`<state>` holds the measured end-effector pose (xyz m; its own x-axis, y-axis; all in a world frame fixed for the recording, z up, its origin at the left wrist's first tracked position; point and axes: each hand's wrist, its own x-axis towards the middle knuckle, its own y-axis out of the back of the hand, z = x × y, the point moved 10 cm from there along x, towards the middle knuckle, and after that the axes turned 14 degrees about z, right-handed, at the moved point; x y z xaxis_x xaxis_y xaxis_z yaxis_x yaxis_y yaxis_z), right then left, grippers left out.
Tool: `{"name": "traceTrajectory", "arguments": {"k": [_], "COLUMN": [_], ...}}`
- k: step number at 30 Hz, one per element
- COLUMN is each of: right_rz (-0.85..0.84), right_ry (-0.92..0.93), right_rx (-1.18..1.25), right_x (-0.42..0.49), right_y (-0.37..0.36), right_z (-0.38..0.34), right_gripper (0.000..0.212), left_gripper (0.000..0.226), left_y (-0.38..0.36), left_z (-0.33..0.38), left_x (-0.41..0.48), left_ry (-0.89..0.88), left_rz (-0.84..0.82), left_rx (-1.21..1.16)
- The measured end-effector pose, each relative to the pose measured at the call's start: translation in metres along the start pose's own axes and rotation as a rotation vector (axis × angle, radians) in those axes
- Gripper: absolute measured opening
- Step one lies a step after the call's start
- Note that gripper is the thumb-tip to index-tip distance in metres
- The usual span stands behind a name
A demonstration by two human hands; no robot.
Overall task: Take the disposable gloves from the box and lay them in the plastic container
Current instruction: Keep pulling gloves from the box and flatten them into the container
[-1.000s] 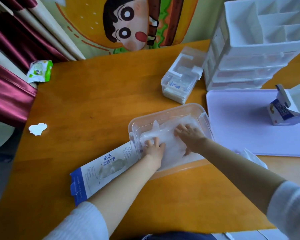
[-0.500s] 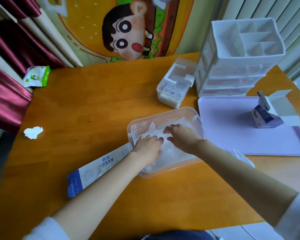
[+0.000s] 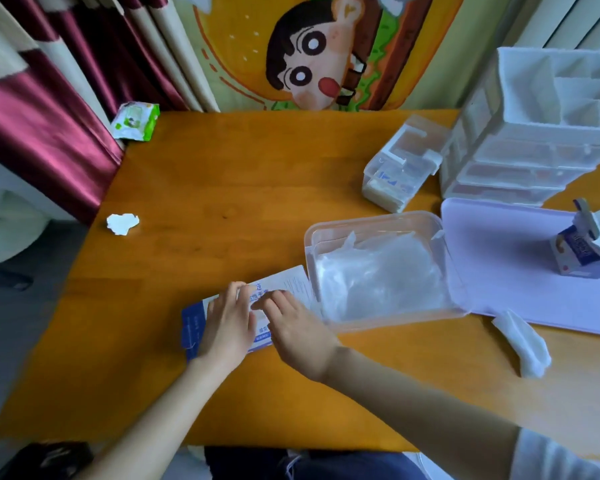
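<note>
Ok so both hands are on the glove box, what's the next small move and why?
Probably grip the glove box and lift it to check for leftovers. The left hand and right hand both rest on it, it lies flat beside the plastic container, and a pile of gloves already sits inside that container.

Clear plastic container (image 3: 371,220) with no lid, crumpled translucent gloves (image 3: 378,275) heaped inside it, flat blue-and-white box (image 3: 293,284) lying just left, against its wall

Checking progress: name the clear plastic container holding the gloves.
The wide lidless container beside the lilac tray: gloves lie heaped inside. The smaller clear box behind it is lidded.
</note>
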<state>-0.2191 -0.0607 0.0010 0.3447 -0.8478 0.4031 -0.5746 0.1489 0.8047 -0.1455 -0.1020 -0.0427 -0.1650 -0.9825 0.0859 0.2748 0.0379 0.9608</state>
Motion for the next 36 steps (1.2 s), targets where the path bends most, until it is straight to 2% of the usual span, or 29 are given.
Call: {"name": "traceTrajectory", "arguments": {"k": [3,5,10,15,20,24,27,32,34,36], "right_rz": [-0.208,-0.325,-0.431,-0.385,-0.274,-0.167,-0.232,-0.519,-0.527,-0.483], "right_ry": [-0.065,-0.167,-0.212,-0.263,-0.376,-0.406,-0.306,-0.179,-0.171,-0.203], "right_rx": [-0.222,-0.226,-0.301,-0.248,-0.140,-0.176,-0.141,-0.006,-0.034,-0.046], "right_x": [-0.010,-0.012,0.001,0.019,0.026,0.045,0.050,0.026,0.026,0.032], "right_y": [-0.041,-0.058,-0.075,-0.069,-0.048,-0.020,-0.029,-0.075,-0.077,-0.071], "right_z": [0.007,0.020,0.039,0.041,0.050,0.064,0.058,0.032,0.031,0.034], "right_gripper": [0.057,0.055,0.038,0.024,0.030,0.033,0.027,0.056,0.052,0.037], "left_gripper": [0.055,0.062,0.065,0.066,0.065,0.065,0.066,0.067,0.069,0.066], "left_y": [-0.015,-0.021,-0.027,-0.029,-0.027,-0.028,-0.028,-0.025,-0.025,-0.025], "left_z": [-0.022,-0.027,-0.030,-0.034,-0.037,-0.036,-0.037,-0.036,-0.035,-0.036], "left_x": [-0.017,-0.023,-0.027,-0.026,-0.020,-0.018,-0.021,-0.022,-0.023,-0.023], "left_ry": [0.069,0.061,0.046,0.051,0.061,0.063,0.066,0.085,0.094,0.110], "left_rz": [-0.081,-0.137,-0.187,-0.199,-0.174,-0.163,-0.150,-0.117,-0.118,-0.117], "left_rx": [0.014,0.010,0.000,-0.004,-0.039,-0.055,-0.064,-0.119,-0.142,-0.164]}}
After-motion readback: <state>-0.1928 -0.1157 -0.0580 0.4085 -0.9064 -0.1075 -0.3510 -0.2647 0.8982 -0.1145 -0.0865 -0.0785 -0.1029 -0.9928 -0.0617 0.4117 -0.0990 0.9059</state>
